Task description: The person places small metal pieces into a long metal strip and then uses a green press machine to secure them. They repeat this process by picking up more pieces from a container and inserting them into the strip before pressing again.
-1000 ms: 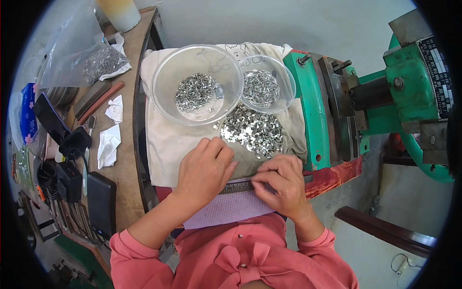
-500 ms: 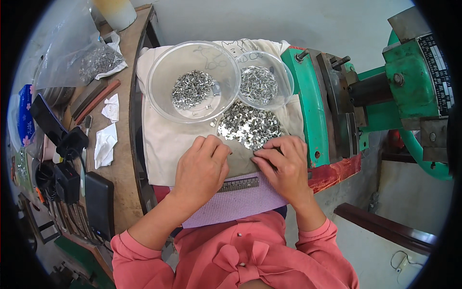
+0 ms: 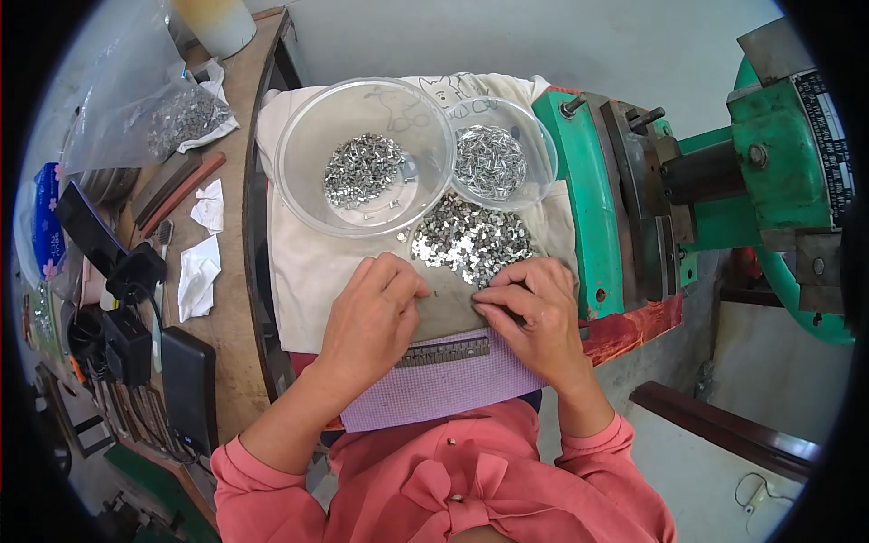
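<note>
Inspecting the right grip (image 3: 536, 315), we find thumb and fingertips nearly together at the near edge of the metal pile (image 3: 475, 242); whether they pinch a piece, we cannot tell. The left grip (image 3: 369, 312) is loosely curled over the beige cloth (image 3: 303, 303), its contents likewise unclear. We note a slotted bar (image 3: 444, 352) lying on purple cloth (image 3: 434, 398), and, beyond the pile, two clear tubs (image 3: 303, 163) of metal parts.
</note>
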{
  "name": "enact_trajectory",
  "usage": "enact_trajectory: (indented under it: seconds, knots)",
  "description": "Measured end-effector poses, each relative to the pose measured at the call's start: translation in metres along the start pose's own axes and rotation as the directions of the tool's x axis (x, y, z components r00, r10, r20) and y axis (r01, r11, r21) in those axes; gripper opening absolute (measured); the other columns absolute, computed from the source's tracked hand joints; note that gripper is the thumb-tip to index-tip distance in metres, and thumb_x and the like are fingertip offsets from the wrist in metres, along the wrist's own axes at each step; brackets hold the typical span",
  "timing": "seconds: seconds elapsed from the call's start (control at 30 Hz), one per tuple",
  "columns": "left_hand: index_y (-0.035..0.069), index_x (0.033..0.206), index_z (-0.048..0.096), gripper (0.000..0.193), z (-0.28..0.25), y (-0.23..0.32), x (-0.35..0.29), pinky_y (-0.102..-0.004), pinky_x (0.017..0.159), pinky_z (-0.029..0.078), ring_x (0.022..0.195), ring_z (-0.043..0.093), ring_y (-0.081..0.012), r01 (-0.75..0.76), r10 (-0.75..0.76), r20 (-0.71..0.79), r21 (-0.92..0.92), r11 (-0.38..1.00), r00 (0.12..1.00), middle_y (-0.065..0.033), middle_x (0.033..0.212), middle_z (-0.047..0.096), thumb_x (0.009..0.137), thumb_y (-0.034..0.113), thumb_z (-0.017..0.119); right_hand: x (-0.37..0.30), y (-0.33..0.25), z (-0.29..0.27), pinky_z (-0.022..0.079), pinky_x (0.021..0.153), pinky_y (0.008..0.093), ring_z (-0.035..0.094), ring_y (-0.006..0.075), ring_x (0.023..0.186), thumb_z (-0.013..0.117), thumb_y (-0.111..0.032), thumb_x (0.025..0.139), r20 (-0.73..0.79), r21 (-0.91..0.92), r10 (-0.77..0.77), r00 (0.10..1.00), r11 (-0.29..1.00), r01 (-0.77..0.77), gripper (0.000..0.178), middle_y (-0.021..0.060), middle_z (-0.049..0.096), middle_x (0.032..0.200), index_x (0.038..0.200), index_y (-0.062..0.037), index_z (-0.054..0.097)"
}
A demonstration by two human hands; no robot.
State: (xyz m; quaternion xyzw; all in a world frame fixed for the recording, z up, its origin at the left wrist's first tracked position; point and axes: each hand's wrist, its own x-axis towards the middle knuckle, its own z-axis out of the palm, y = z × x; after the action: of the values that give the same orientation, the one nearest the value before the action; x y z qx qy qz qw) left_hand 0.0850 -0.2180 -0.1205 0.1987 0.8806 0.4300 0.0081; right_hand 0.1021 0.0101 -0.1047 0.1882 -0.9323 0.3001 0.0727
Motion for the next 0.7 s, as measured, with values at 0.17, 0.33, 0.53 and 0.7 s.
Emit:
enact_trajectory:
  seconds: [0.17, 0.33, 0.53, 0.7]
  knots:
    - [0.004, 0.097, 0.066, 0.024, -0.0003, -0.0016, 0.0011, -0.0396, 0.076, 0.049, 0.089, 0.060, -0.0302, 0.017, -0.017, -0.011, -0.045, 0.999, 1.000, -0.0100, 0.095, 0.060, 0.077, -0.009, 0.065, 0.0015, -0.0028, -0.0054, 0.041, 0.088, 0.0402, 0.059, 0.0255, 0.096, 0.082, -0.008, 0.073, 0.045, 0.083, -0.042, 0.998, 0.996, 0.038, 0.018, 0.0013, 0.064, 0.096, 0.090, -0.0117, 0.077]
    - [0.003, 0.095, 0.067, 0.023, -0.0026, 0.0031, 0.0020, -0.0392, 0.076, 0.050, 0.089, 0.061, -0.0298, -0.041, 0.040, 0.044, 0.021, 0.999, 0.998, -0.0097, 0.098, 0.060, 0.076, -0.009, 0.065, -0.0036, -0.0006, -0.0070, 0.042, 0.085, 0.0391, 0.058, 0.0257, 0.094, 0.081, -0.006, 0.075, -0.048, 0.027, 0.034, 0.998, 0.999, -0.033, 0.017, 0.0020, 0.064, 0.096, 0.091, -0.0106, 0.077]
    - [0.003, 0.094, 0.067, 0.023, -0.0023, 0.0005, 0.0004, -0.0393, 0.075, 0.050, 0.089, 0.061, -0.0308, -0.041, 0.041, 0.021, 0.028, 0.999, 0.999, -0.0100, 0.097, 0.060, 0.076, -0.009, 0.065, -0.0074, 0.0010, -0.0040, 0.043, 0.084, 0.0401, 0.058, 0.0264, 0.094, 0.081, -0.006, 0.075, -0.061, -0.030, 0.015, 0.998, 0.999, -0.017, 0.016, 0.0025, 0.063, 0.097, 0.090, -0.0094, 0.076]
    - [0.004, 0.096, 0.068, 0.023, -0.0011, -0.0027, 0.0005, -0.0398, 0.074, 0.050, 0.087, 0.061, -0.0310, -0.039, 0.039, -0.006, 0.005, 0.999, 0.999, -0.0092, 0.095, 0.060, 0.077, -0.009, 0.066, -0.0058, -0.0015, 0.0007, 0.042, 0.087, 0.0416, 0.058, 0.0266, 0.095, 0.082, -0.008, 0.075, -0.067, -0.069, -0.027, 0.997, 0.997, 0.023, 0.016, 0.0026, 0.063, 0.097, 0.090, -0.0090, 0.075]
